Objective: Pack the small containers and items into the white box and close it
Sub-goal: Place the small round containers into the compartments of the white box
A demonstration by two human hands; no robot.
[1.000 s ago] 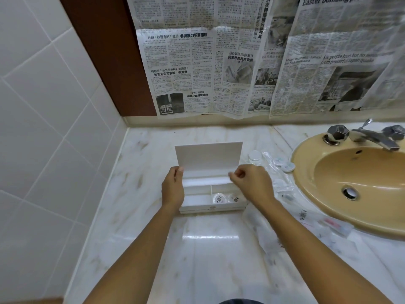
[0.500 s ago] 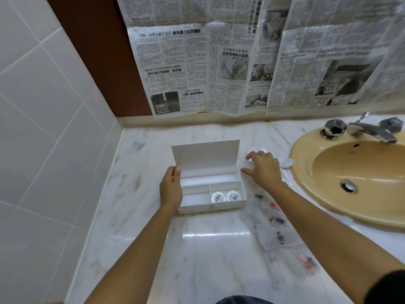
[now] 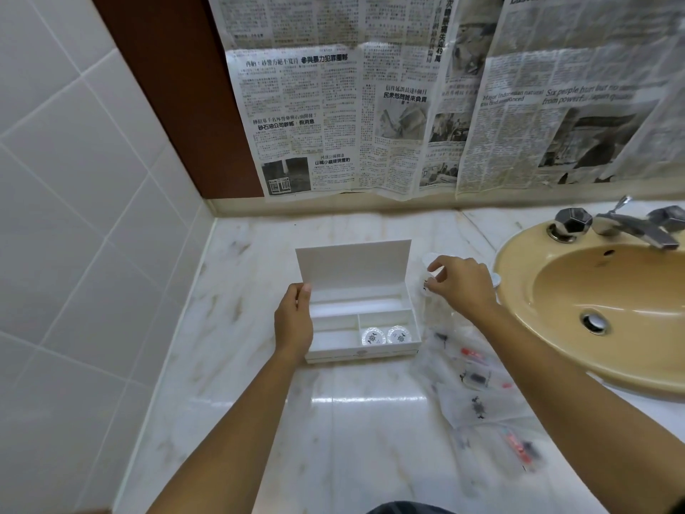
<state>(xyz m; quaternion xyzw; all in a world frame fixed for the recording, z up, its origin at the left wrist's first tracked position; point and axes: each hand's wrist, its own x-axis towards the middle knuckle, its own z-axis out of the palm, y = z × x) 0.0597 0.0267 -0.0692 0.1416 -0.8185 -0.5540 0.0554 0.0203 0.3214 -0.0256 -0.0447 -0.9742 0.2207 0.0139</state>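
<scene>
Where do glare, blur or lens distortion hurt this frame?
Head view: a bright glare patch sits on the marble counter in front of the white box; the clear packets at lower right are smeared; wide-angle bending curves the wall tiles; the two round containers in the box read sharply.
</scene>
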